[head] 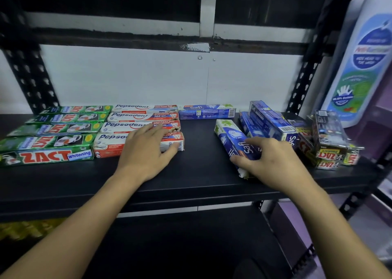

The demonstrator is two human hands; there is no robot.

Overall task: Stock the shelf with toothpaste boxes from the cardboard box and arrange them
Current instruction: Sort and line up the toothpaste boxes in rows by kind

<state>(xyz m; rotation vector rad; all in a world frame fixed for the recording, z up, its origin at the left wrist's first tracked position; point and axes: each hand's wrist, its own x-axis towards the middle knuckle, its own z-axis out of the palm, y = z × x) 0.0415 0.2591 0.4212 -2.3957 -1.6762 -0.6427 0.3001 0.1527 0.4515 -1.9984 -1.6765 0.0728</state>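
While the right hand (270, 162) grips it, the blue Safi box (232, 137) lies skewed.

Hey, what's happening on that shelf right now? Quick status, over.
Left hand flat on front Pepsodent box. Right hand grips loose Safi box, askew on shelf. Heap of boxes crowds its right side.

The left hand (146, 151) covers the middle of the front Pepsodent box (109, 146); the right hand (273, 164) hides part of a Safi box (231, 136). The white bottle (360, 66), upper right, is cut off by the frame edge, its print blurred.
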